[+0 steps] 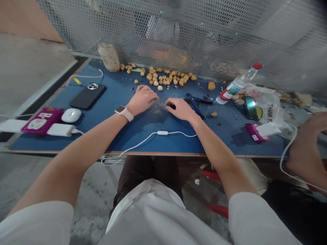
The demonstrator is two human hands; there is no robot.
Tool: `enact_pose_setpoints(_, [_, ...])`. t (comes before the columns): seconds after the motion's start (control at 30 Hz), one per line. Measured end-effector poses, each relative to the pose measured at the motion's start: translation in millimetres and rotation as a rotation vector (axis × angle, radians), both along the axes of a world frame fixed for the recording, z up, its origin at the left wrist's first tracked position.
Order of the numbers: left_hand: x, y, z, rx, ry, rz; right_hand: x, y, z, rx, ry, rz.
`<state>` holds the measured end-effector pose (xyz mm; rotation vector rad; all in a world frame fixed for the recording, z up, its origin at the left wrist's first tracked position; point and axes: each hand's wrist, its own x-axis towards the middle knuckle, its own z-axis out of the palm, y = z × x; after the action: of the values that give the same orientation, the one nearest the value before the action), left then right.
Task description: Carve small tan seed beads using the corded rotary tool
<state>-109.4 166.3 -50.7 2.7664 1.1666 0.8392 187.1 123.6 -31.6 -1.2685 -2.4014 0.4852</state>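
Note:
My left hand [143, 99], with a white watch [124, 113] at the wrist, rests low over the blue tabletop [143, 137], its fingers curled and pressed together. Whatever is at its fingertips is too small to name. Facing it across a small gap, my right hand [182, 108] has thumb and fingers bent around something dark that I cannot make out. Thin small bits lie between the two hands. Beside and behind the right hand are blue-handled pliers [198, 102], partly covered by it. Beyond both hands spreads a pile of small round tan nut-like pieces [166, 78].
A phone [88, 96], a white case [71, 115] and a purple power strip [42, 120] lie left. A white cable [162, 133] crosses in front. A bottle [237, 85], plastic bag [270, 102] and another person's arm [306, 149] are right. Perforated metal [204, 41] stands behind.

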Motion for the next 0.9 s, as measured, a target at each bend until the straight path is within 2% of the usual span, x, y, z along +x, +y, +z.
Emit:
enact_pose_setpoints(0.17, [-16.1,7.9,4.8,-0.028,0.065,0.147,0.5,-0.2,1.1,-0.003,-0.026,-0.014])
enact_pose_setpoints(0.33, [-23.9,15.7,-4.2,-0.060,0.010,0.209,0.8,-0.7,2.0,0.002,-0.028,-0.013])
enact_pose_setpoints(0.43, [-28.0,15.1,-4.6,-0.074,0.037,0.273,0.9,-0.3,1.5,-0.005,-0.031,-0.014])
enact_pose_setpoints(0.6, [-44.1,10.7,15.9,-0.125,0.180,0.364,0.2,-0.8,2.0,-0.008,-0.014,-0.014])
enact_pose_setpoints(0.73, [-64.4,16.2,33.5,-0.216,0.313,0.356,-0.4,-3.1,5.0,-0.020,-0.007,-0.017])
enact_pose_setpoints(0.9, [-79.3,29.8,34.1,-0.281,0.259,0.297,0.2,-3.3,4.6,-0.022,-0.008,-0.016])
